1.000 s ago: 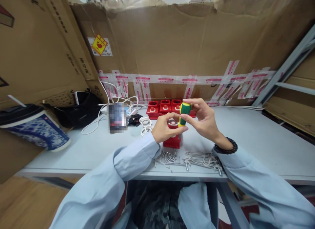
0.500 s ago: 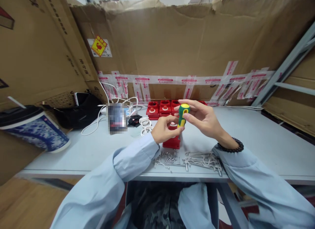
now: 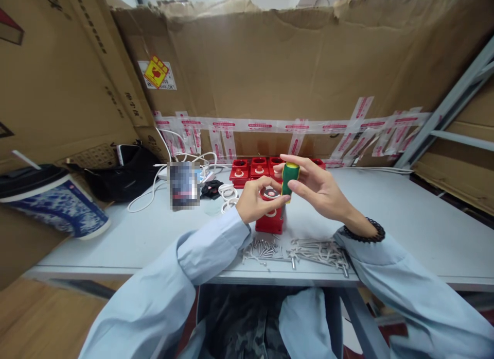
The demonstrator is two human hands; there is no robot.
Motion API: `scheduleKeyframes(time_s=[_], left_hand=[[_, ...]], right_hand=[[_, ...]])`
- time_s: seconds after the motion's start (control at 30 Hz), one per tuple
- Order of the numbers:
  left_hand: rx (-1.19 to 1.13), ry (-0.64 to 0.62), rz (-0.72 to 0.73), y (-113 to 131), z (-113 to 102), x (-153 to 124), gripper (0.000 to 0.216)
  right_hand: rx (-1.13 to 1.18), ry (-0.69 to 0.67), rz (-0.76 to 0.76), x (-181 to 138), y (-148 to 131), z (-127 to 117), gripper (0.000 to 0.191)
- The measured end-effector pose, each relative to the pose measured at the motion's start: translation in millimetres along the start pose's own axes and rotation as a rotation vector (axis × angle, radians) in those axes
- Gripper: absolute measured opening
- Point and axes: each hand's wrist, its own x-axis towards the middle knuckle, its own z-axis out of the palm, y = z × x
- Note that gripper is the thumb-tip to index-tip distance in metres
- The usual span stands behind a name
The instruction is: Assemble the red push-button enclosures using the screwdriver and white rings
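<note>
A small red box (image 3: 270, 222) with a round button on top stands on the grey table (image 3: 405, 220) in front of me. My left hand (image 3: 257, 202) is curled around its top and steadies it. My right hand (image 3: 314, 186) pinches the green and yellow handle of a screwdriver (image 3: 288, 177), held upright with its tip down at the box's right side. Just below the box lies a pile of loose screws (image 3: 264, 247), with metal hooks (image 3: 320, 250) to its right.
Several more red boxes (image 3: 257, 169) stand in a row at the back. White rings (image 3: 228, 194) and white cables (image 3: 177, 166) lie to the left, beside a black bag (image 3: 123, 176) and a blue patterned bag (image 3: 57, 202). Taped cardboard walls the table in. A metal frame (image 3: 443, 119) rises at right.
My right hand has turned the screwdriver handle between its fingers and lowered it slightly towards the box. My left hand's fingers have shifted a little on the box top.
</note>
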Motion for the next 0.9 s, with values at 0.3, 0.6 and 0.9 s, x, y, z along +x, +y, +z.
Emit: scheduleKeyframes(time_s=[0.3,0.6,0.9], left_hand=[[0.054,0.006,-0.003,10,3,-1,0.028],[0.015,0.004,0.020,7,5,1,0.024],[0.328,-0.308,0.115,0,-15,4,0.055]], right_hand=[[-0.207,0.238,-0.092,4,2,11,0.034],[0.004,-0.031,0.032,5,-7,-10,0.039],[0.114,0.009,0.093,9,-1,-15,0.036]])
